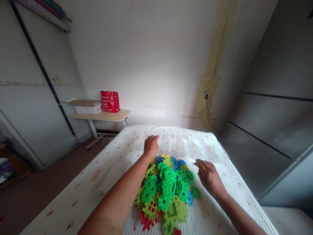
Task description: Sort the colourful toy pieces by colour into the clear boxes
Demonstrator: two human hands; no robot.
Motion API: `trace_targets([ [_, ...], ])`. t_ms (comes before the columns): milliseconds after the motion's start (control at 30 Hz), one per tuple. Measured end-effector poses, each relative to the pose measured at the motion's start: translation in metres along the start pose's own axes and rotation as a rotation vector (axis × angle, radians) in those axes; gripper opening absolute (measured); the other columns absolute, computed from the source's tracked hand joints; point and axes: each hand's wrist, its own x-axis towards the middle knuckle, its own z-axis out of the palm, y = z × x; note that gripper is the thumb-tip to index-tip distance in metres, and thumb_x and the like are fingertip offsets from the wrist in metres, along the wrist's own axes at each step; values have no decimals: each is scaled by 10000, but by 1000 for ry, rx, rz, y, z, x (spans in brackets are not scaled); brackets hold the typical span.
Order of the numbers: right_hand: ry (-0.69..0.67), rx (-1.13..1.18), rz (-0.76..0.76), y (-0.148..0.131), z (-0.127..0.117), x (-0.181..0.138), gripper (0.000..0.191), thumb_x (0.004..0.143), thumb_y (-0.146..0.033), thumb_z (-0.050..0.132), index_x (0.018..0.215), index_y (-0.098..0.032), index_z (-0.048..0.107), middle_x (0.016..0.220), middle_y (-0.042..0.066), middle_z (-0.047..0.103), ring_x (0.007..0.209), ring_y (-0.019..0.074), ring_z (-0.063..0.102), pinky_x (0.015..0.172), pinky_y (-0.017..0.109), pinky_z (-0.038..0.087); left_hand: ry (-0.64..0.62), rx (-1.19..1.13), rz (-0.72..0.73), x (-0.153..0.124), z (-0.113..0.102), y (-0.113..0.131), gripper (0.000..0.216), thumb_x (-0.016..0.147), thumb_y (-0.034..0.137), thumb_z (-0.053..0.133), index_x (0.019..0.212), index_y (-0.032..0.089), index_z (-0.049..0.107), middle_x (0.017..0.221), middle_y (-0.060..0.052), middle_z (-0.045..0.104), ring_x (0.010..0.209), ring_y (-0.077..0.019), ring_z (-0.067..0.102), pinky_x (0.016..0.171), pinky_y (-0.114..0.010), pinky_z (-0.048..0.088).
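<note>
A heap of plastic interlocking toy pieces (168, 187), mostly green with blue, yellow and red ones, lies on a white mattress (102, 182). My left hand (151, 145) reaches past the far side of the heap, its fingers curled down onto the mattress; whether anything is in them I cannot make out. My right hand (208, 175) rests at the heap's right edge with its fingers stretched flat, holding nothing, beside a green gear-shaped piece (196, 193).
A small wooden side table (100, 116) stands by the far wall with a red bag (110, 101) and a white box (88, 107) on it. Grey wardrobe panels line the left and right. Brown floor lies left of the mattress.
</note>
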Motion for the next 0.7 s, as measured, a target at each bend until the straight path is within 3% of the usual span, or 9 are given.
trace_targets([
  [100,-11,-4,-17,2,1,-6,324,789,-66,409,986,-159,650,1008,109,678,887,225,610,772,376,461,-12,24,-163,2,1,-21,468,804,90,362,1254,150,477,1124,-165,617,1088,-265,550,948,-420,369],
  [200,-27,-7,-10,3,5,-11,322,784,-65,414,986,-157,647,1015,109,675,889,228,610,778,382,463,-77,4,-223,4,9,-32,469,818,132,361,1275,198,444,1083,-122,660,1039,-247,592,947,-445,358],
  [400,-45,-3,-5,2,8,-14,331,767,-55,412,975,-160,648,1017,114,674,882,232,612,763,385,466,-137,-71,-223,8,22,-27,486,847,160,312,1320,254,378,1125,-73,659,1096,-209,568,998,-435,295],
  [700,-49,5,2,0,7,-16,338,756,-53,419,957,-176,660,1008,108,679,875,224,617,758,380,467,-141,-132,-192,5,19,-21,485,845,174,335,1318,274,381,1080,-50,681,1083,-209,576,1017,-443,251],
])
